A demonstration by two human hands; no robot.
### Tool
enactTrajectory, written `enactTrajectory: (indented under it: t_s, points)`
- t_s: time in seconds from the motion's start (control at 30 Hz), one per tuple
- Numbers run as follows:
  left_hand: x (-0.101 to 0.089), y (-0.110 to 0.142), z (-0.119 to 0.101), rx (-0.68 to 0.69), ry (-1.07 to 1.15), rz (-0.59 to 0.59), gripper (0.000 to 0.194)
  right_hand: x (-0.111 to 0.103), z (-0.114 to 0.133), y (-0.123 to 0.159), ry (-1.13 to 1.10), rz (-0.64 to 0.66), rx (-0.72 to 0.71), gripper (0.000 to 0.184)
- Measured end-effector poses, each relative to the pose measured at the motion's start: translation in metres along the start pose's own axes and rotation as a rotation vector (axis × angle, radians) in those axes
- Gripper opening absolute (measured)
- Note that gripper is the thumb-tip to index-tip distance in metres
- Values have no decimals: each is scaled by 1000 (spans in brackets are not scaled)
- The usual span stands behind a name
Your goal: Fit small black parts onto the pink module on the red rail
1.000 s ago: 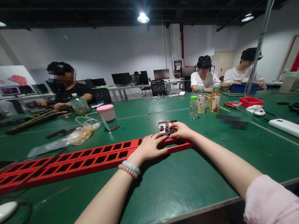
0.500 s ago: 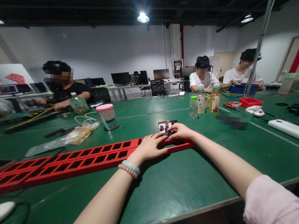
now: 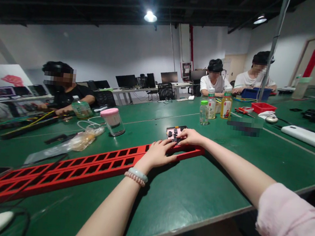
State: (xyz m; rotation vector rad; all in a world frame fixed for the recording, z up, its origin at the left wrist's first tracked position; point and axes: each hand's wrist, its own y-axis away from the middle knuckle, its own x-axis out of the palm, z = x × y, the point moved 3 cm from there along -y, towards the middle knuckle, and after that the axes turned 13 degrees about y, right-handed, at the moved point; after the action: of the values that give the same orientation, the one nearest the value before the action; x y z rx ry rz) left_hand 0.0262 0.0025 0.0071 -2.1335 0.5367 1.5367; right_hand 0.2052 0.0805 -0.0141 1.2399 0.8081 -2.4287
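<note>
Pink board (image 3: pixel 173 130), black blocks (image 3: pixel 170 134) on top; left hand (image 3: pixel 157 155) grip wide, right hand (image 3: pixel 193 137) grip I cannot tell.

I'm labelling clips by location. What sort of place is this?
Probably a shared electronics workshop: a green worktable, a red slotted frame, and monitors on desks behind.

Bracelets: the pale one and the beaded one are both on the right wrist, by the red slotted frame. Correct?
No, wrong wrist: the head view shows both bracelets on the left wrist, and none on the right wrist. The rest holds: one pale, one beaded, by the red slotted frame.
</note>
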Motion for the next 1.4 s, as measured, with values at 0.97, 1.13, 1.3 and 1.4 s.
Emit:
enactTrajectory:
  t_s: [0.97,1.13,1.3,1.4]
  points:
    - [0,1,-1,6,-3,-18,71,-14,20,8,64,80,-81,11]
    - [0,0,-1,22,-8,-24,71,-8,15,5,98,135,-158,15]
    - [0,0,-2,34,-16,-23,68,-8,19,6,174,101,-214,23]
    - [0,0,-1,28,-17,-24,68,-7,26,8,261,68,-272,25]
